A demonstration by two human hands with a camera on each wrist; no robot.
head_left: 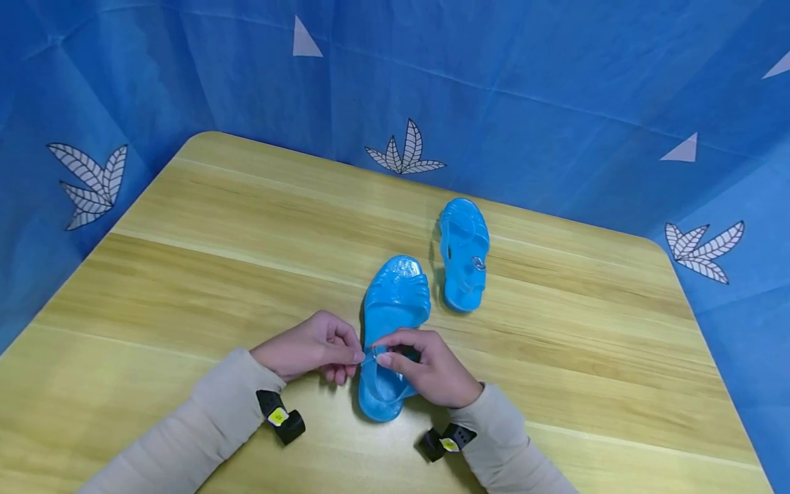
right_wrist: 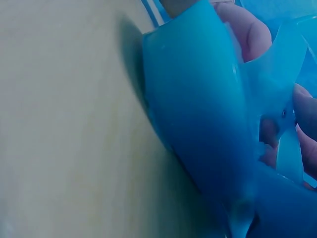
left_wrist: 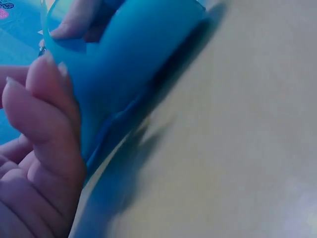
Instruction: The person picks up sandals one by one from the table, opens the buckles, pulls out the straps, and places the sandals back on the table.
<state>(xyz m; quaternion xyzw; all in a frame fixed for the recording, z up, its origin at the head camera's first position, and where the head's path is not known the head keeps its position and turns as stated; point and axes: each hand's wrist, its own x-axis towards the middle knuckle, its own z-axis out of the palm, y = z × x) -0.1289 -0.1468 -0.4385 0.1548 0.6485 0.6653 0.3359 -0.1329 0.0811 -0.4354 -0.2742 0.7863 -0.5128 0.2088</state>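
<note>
A translucent blue jelly sandal [head_left: 395, 302] lies on the table, its toe pointing away from me. At its left side my left hand [head_left: 311, 346] pinches the ankle strap between thumb and forefinger. Opposite it, my right hand [head_left: 438, 367] reaches over the sandal and pinches the strap near the small metal buckle [head_left: 374, 353]. The fingertips of both hands almost meet there. In the left wrist view, curled left fingers [left_wrist: 44, 114] lie beside the sandal's heel [left_wrist: 143, 44]. The right wrist view shows the heel [right_wrist: 193, 94] close up, with right fingers [right_wrist: 307, 111] at the strap.
A second blue sandal [head_left: 464, 254] with its own buckle lies farther back and to the right. The wood-grain table [head_left: 247, 219] ends at a blue cloth [head_left: 524, 103] printed with leaves. Black camera bands [head_left: 280, 416] sit on both wrists over light sleeves.
</note>
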